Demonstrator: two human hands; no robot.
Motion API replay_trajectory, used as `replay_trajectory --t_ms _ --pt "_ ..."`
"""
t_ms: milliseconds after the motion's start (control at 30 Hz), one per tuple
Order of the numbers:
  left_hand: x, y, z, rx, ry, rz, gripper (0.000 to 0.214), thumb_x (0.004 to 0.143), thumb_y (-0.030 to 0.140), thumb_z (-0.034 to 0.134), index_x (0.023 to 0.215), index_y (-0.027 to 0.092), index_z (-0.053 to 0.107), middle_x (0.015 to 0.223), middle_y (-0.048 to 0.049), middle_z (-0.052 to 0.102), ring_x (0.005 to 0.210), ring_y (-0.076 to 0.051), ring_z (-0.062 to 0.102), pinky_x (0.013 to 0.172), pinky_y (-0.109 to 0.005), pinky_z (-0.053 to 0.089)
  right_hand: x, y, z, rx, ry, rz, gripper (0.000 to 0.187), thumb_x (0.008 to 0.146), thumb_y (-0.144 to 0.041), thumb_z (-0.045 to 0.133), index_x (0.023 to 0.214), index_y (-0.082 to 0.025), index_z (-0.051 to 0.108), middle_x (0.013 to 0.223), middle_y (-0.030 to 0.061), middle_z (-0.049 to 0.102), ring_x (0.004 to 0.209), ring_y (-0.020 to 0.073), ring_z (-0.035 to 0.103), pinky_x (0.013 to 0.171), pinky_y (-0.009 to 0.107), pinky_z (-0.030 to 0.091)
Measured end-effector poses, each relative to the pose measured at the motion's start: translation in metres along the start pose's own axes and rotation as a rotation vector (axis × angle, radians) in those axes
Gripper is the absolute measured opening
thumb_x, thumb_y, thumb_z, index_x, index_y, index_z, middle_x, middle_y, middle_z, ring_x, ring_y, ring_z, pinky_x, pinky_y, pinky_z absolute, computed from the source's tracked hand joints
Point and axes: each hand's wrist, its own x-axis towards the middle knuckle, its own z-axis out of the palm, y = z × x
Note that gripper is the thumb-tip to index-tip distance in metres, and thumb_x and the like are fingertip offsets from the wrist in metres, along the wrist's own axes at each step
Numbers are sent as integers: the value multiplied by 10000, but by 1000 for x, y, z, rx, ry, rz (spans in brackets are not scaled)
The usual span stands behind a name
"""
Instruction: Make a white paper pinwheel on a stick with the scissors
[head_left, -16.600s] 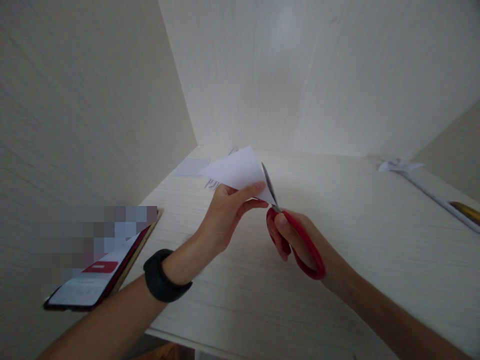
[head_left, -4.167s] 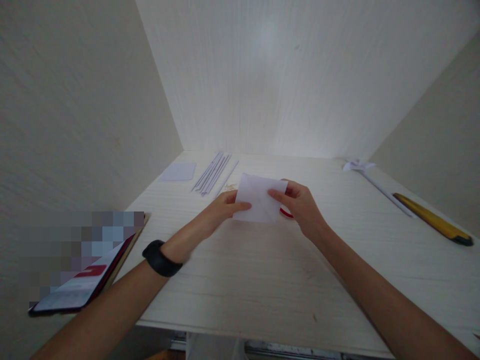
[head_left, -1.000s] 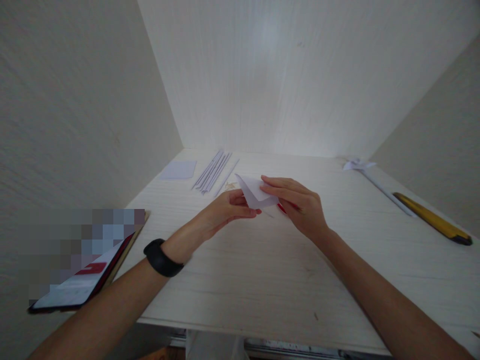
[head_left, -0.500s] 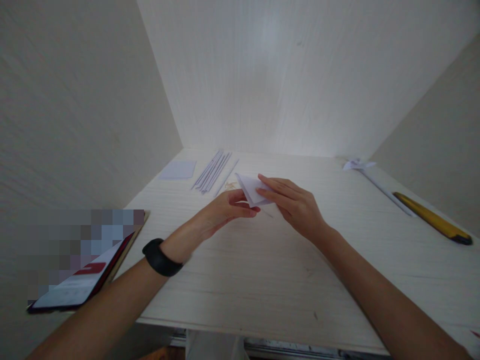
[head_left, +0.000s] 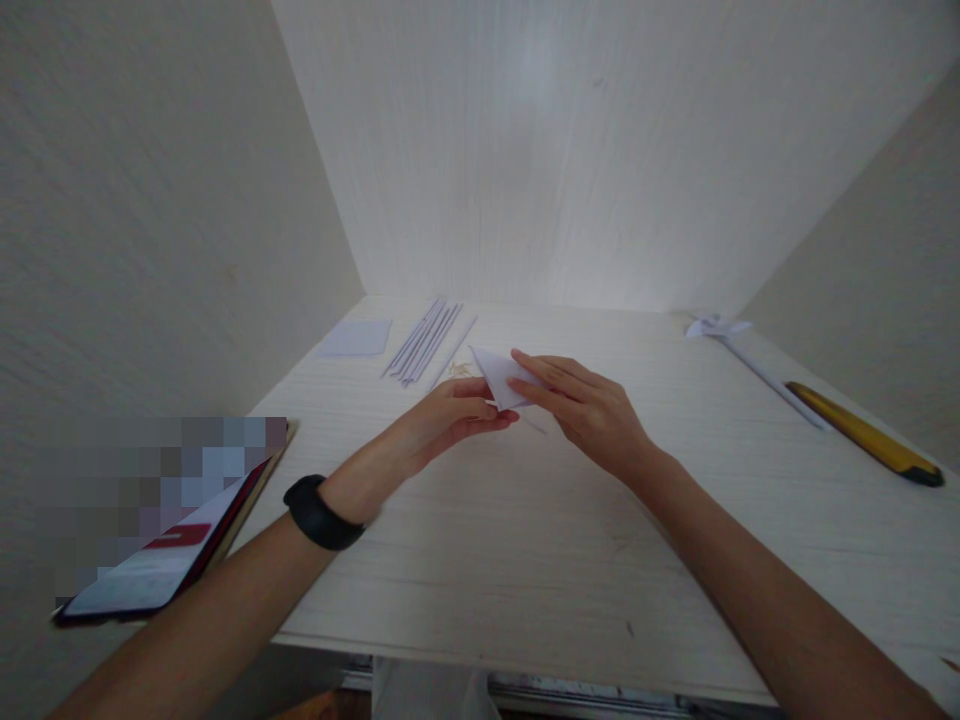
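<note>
Both hands hold a white piece of paper (head_left: 496, 374), folded to a triangle, above the middle of the table. My left hand (head_left: 454, 420) grips its lower left side, with the thumb at the near edge and fingers behind. My right hand (head_left: 585, 405) lies over the right part of the paper, its fingers pressing on the face and the thumb hidden below. Just behind the left fingers lie small tan bits (head_left: 460, 370), too small to name. A thin strip (head_left: 534, 426) shows on the table under the hands.
Several thin white paper sticks (head_left: 424, 342) lie at the back left, beside a flat white paper sheet (head_left: 355, 338). At right are a white paper pinwheel (head_left: 716, 327) on a stick and a yellow-black cutter (head_left: 862, 435). A tablet-like device (head_left: 176, 560) stands at the left edge.
The left thumb has shifted up against the paper's near edge, and the fold looks flatter. The right fingers have slid slightly left over the paper.
</note>
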Motion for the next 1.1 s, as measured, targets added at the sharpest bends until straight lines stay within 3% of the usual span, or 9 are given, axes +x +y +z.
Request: replay_trajectory --t_ms 267,600,867,1100 --pt "4 -2 -1 -39 51 -40 170 705 170 686 870 167 724 945 -33 710 857 -145 649 895 -295 499 -1 -1 1 -19 -23 -3 341 907 -77 463 1201 -170 608 1358 110 565 1182 218 577 941 380 548" --pt "-1 2 5 -5 48 -48 246 712 172 729 957 189 721 1002 -30 703 881 -125 620 921 -288 459 0 -2 2 2 -40 6 396 892 -38 421 1216 -190 593 1371 101 556 1199 214 558 951 390 535" --pt "1 -2 1 128 147 -2 282 671 158 724 952 163 707 964 -50 721 850 -141 633 861 -302 485 0 -7 0 80 -87 41 485 830 -55 447 1292 -178 534 1423 126 497 1260 251 498 992 473 468" --pt "7 -6 -6 409 213 92 168 625 141 705 792 157 694 733 -19 711 696 -158 648 724 -308 513 6 -10 -3 239 32 276 335 909 -256 501 1232 -189 559 1222 128 636 1136 235 569 963 433 462"
